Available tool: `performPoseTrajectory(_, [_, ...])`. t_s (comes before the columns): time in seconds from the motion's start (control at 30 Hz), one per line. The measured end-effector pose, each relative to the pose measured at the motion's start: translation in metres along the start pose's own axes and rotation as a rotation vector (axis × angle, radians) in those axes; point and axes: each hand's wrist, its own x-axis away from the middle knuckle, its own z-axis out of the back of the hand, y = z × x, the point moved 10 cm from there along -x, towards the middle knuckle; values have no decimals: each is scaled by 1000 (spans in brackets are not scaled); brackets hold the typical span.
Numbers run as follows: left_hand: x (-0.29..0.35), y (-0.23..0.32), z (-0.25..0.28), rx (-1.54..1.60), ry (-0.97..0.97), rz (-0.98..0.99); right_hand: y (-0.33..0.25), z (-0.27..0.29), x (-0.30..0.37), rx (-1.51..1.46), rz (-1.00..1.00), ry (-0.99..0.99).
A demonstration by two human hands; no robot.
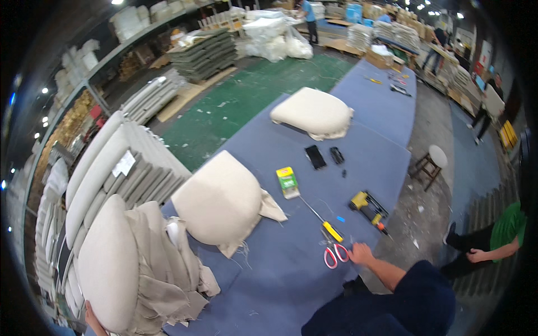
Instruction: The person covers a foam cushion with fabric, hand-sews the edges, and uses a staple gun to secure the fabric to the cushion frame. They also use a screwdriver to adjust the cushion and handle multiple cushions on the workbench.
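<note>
My left hand [94, 319], partly cut off at the lower left, grips the outer edge of a cream upholstered seat cushion [109, 263]. That cushion stands on its side against several others with loose beige fabric edges. My right hand [361, 255] rests on the blue-covered table, fingers apart, beside red-handled scissors [336, 256]; it holds nothing. Beyond the scissors lies a yellow-handled screwdriver [332, 231]. A yellow and black staple gun [369, 210] lies to the right. Two more cream seat cushions rest on the table, one near [218, 196] and one farther away [314, 112].
A green and yellow box [287, 182], a black phone [315, 157] and a small black object [336, 155] lie mid-table. Stacked cushions [95, 185] line the left side. A stool [430, 162] stands right of the table. A person in green [507, 232] is close by at right.
</note>
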Motion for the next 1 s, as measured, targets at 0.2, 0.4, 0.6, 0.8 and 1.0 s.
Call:
performPoseTrajectory(0.2, [-28,-30,-31,136,-177,265,-7,17,25,0,-154,-25])
performPoseTrajectory(0.4, [-8,24,9,-54,-32,74,-23,24,33,8,-70,123])
performPoseTrajectory(0.6, [140,113,2,-199,362,-283,-17,25,33,53,-84,185])
performPoseTrajectory(0.8, [274,-3,-46,311,31,-104,-37,26,45,52,25,192])
performPoseTrajectory(1.0, [422,-4,-233,290,189,-297,-47,68,68,86,299,110])
